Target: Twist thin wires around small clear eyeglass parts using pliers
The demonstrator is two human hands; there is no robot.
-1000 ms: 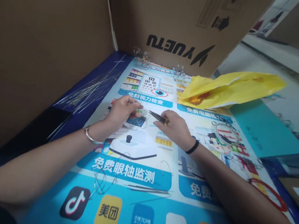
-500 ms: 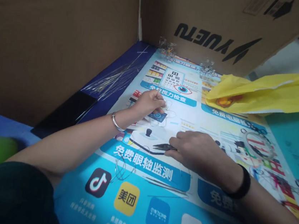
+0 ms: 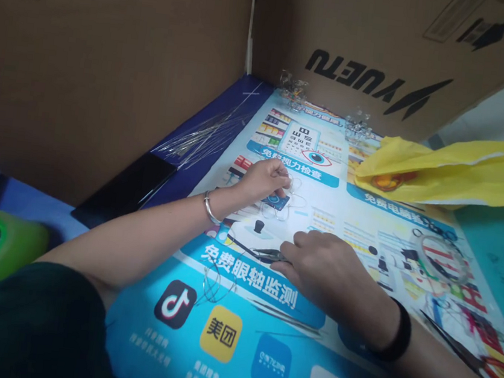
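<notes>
My left hand (image 3: 266,183) is closed in a pinch on a thin wire (image 3: 296,185), bent into loops that stick out past the fingertips. My right hand (image 3: 323,261) is wrapped round a pair of needle-nose pliers (image 3: 267,254). Only their dark jaws show, pointing left and lying low over the poster; the handles are hidden in the palm. The jaws are apart from the wire in my left hand. A loose tangle of wire (image 3: 211,284) and several straight wire pieces (image 3: 285,319) lie on the printed poster (image 3: 233,357) nearer to me.
Cardboard panels (image 3: 111,64) wall off the back and left. Straight wires (image 3: 205,138) lie beside a black flat object (image 3: 127,190). Wire bunches (image 3: 358,125), a yellow bag (image 3: 463,170), a wire coil (image 3: 447,257), red-handled scissors (image 3: 465,350) and green tape roll (image 3: 4,246) surround the work.
The view has shifted, so most things appear slightly further right. More of the scissors shows beside my right forearm. Both hands keep their holds, and the pliers stay near the same poster spot.
</notes>
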